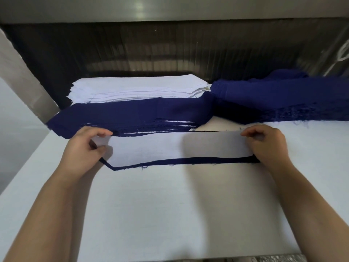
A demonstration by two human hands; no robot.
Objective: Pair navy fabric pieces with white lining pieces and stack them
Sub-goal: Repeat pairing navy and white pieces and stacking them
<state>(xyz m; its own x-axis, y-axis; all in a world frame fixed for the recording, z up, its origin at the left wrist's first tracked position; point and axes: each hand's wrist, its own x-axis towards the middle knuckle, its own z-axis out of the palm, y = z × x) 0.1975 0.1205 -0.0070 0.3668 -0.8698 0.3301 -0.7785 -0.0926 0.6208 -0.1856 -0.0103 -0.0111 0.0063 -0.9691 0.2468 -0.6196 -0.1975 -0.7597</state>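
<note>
At the near middle of the counter [170, 214], head view: a white lining piece [170, 146] lies on a navy piece [188, 160], with only the navy's near edge and left corner showing under it. The left grip [85, 146] is pinched on the left end of the pair and the right grip [268, 144] on the right end, both clamped on fabric. It looks like this pair is being lined up, not yet stacked. Just behind is the paired stack [132, 114], navy on top with white slivers between layers, so a fair number look done. Plenty is left: a lining stack [136, 86] sits at the back and a loose navy pile [273, 95] at back right. Count: one pair in hand, one paired stack, one lining stack, one navy pile, two grips. The layers in each are too thin and too many to count.
</note>
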